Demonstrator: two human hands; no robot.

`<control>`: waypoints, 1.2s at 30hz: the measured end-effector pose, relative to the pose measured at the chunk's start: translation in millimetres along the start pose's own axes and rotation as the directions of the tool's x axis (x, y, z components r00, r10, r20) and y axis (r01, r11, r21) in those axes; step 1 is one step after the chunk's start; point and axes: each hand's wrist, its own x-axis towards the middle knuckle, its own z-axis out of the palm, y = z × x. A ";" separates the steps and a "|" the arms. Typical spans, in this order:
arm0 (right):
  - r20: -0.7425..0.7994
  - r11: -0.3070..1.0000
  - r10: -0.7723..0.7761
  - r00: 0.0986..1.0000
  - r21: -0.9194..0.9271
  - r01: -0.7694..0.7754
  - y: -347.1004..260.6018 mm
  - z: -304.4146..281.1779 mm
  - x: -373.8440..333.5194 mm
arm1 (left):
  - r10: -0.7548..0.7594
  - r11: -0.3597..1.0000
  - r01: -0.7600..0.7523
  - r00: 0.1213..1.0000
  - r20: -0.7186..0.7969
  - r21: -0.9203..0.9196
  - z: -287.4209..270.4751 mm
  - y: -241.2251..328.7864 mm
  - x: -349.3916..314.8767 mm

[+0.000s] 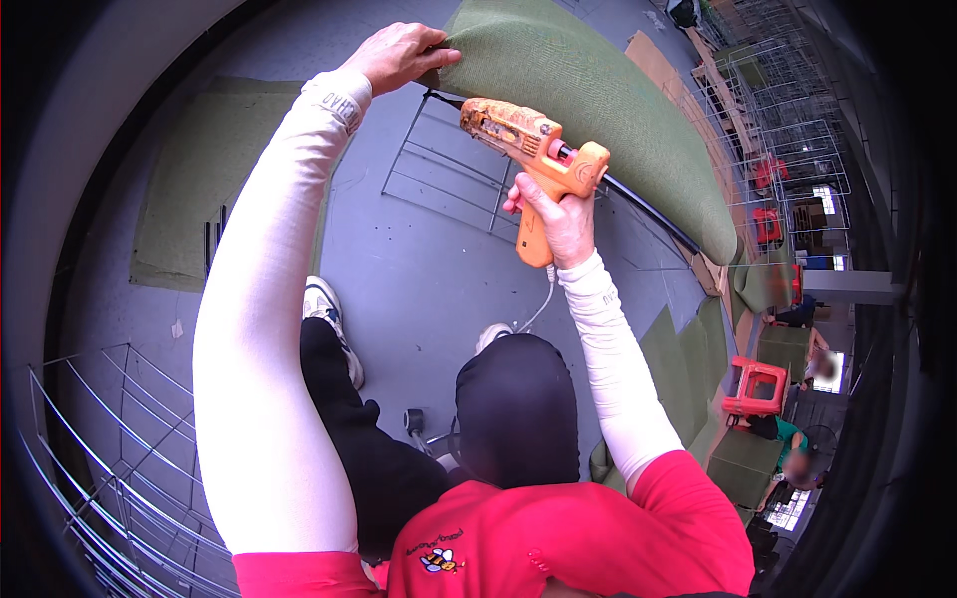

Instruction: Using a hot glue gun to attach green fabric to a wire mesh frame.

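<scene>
Glue gun [516,132] hangs just beside the green mat [608,85], right hand [564,224] wrapped round its handle, left hand [399,55] pinching the mat's edge, probably to lift it off the wire frame [436,159] underneath

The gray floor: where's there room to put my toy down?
Bare gray floor shows between the left shoe and the upper wire frame, and between the right sleeve and the green pieces at right. It's crowded up top, where the left hand holds the green sheet and the right hand the orange glue gun.
</scene>
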 end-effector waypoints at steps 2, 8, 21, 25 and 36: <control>0.011 0.999 0.030 0.999 -0.029 -0.029 -0.3 -2.5 -0.4 | 0.004 1.000 -0.004 1.000 -0.008 -0.005 1.3 -0.3 -0.5; 0.000 0.999 0.033 0.999 -0.033 -0.033 -2.0 -10.4 -1.5 | 0.008 1.000 -0.008 1.000 -0.002 -0.013 2.4 2.6 1.8; -0.005 1.000 0.011 1.000 -0.018 -0.011 -13.2 -34.9 -10.8 | 0.023 1.000 -0.023 1.000 -0.014 -0.015 6.6 18.9 7.5; -0.001 0.999 0.025 1.000 -0.026 -0.025 -8.0 -29.7 -6.6 | 0.009 1.000 -0.009 1.000 0.010 -0.015 6.2 10.2 6.9; 0.006 0.997 0.033 0.999 -0.076 -0.033 16.6 -5.7 13.6 | 0.000 1.000 0.001 1.000 0.012 -0.016 11.2 -27.7 6.0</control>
